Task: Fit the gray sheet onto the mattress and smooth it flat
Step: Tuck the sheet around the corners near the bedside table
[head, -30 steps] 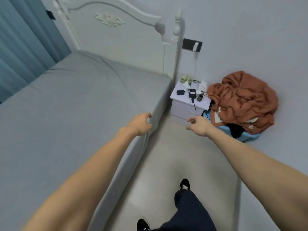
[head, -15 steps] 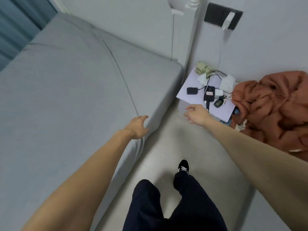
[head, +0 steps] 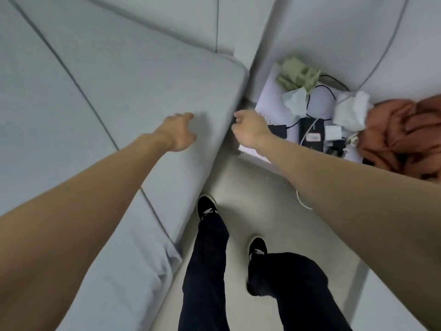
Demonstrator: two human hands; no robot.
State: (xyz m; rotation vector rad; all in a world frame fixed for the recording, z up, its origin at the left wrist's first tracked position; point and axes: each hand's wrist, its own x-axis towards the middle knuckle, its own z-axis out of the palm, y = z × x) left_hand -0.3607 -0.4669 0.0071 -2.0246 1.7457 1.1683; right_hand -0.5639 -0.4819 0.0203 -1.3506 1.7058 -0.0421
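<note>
Left hand [head: 177, 133]: positioned over the top of the mattress near its head-end corner, palm down, fingers loosely spread in a wide grip with nothing in it. A shadow lies on the fabric just past the fingertips; whether the palm touches the fabric cannot be told.

Right hand [head: 250, 130]: positioned just beyond the mattress side edge, at the gap between bed and nightstand [head: 269, 99]. The fingers are curled partway inward, grip narrow. No fabric is visibly pinched in it; motion blur hides whether the fingertips touch the sheet edge.

Gray sheet [head: 119, 75]: it covers the visible top of the mattress and wraps down over the side facing the person. One long straight crease runs diagonally across the top, passing under the left forearm. Near the lower part of the bed side the fabric bunches into small folds [head: 167, 259]. The corner by the headboard [head: 226, 25] appears rounded and covered.

Surroundings: the nightstand stands beside the bed corner and carries crumpled tissues [head: 297, 101], a pale green item [head: 298, 74], black cables and small dark devices [head: 311, 134]. A rust-orange blanket [head: 403, 134] lies heaped to its right. The person stands on the pale floor [head: 250, 187] beside the bed in dark trousers and black shoes [head: 207, 207].
</note>
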